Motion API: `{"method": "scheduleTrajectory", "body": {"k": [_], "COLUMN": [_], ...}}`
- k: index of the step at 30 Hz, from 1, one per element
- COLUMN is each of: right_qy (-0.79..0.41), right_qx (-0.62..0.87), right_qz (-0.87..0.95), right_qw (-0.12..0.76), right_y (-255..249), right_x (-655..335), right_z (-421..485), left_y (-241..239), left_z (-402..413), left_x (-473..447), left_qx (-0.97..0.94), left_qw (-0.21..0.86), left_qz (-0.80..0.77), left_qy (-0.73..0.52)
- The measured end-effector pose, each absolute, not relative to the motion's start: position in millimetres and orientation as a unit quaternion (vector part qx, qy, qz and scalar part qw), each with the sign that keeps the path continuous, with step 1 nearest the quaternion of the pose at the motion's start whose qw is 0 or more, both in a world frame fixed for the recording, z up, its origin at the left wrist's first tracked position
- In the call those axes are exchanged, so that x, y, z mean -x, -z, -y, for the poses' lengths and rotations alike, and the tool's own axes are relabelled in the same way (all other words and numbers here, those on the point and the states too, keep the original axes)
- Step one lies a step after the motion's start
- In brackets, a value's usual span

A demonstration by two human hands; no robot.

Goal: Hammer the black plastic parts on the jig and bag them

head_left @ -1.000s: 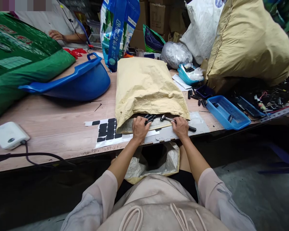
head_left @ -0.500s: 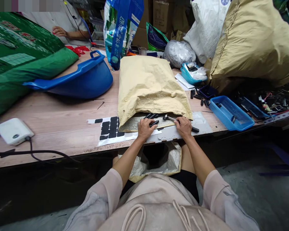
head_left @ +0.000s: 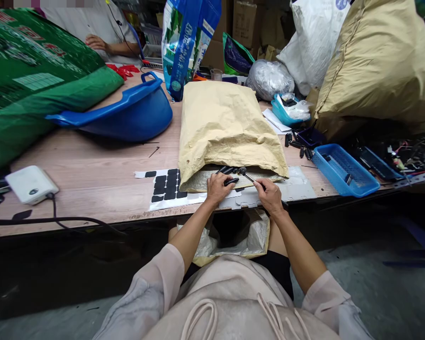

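My left hand (head_left: 217, 190) is closed on a small black part (head_left: 231, 181) at the mouth of a tan woven sack (head_left: 225, 127) lying on the wooden table (head_left: 92, 174). More black parts (head_left: 225, 169) lie inside the sack's opening. My right hand (head_left: 269, 196) grips a small hammer (head_left: 246, 174) by its handle, with the metal head lifted near the sack's mouth. A sheet of black adhesive pads (head_left: 166, 186) lies just left of my left hand. An open white sack (head_left: 233, 236) rests on my lap under the table edge.
A blue basin (head_left: 127, 111) and a green sack (head_left: 31, 94) fill the left. A white device (head_left: 31, 184) with a cable sits front left. A blue tray (head_left: 343, 167), a large tan sack (head_left: 375, 66) and loose parts crowd the right. Another person's hand (head_left: 95, 42) rests at far left.
My right hand has lifted the hammer's handle off the table and drawn back toward me. My left hand has picked a black part out of the sack's mouth.
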State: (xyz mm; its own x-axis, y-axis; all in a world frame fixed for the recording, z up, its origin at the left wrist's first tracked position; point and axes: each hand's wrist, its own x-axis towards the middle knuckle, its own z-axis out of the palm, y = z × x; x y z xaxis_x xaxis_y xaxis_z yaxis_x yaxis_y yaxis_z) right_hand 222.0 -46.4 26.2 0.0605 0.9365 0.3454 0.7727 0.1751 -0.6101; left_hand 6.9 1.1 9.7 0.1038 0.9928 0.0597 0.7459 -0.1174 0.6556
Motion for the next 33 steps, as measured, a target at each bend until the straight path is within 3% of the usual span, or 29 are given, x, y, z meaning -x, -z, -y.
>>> {"method": "scheduleTrajectory", "body": {"k": [19, 33], "right_qy": [-0.105, 0.034], "right_qx": [0.620, 0.619], "right_qz": [0.708, 0.753], "right_qw": [0.323, 0.220], "right_y": [-22.8, -2.7], "right_x": [-210.8, -275.6], "right_z": [42.4, 0.5], "left_y": [-3.7, -9.9], "left_z": [-4.0, -0.1], "left_x": [-5.9, -6.1], "left_qx": [-0.707, -0.715], "left_qw": [0.242, 0.240], "left_qz": [-0.608, -0.604], "left_qy": [-0.270, -0.256]}}
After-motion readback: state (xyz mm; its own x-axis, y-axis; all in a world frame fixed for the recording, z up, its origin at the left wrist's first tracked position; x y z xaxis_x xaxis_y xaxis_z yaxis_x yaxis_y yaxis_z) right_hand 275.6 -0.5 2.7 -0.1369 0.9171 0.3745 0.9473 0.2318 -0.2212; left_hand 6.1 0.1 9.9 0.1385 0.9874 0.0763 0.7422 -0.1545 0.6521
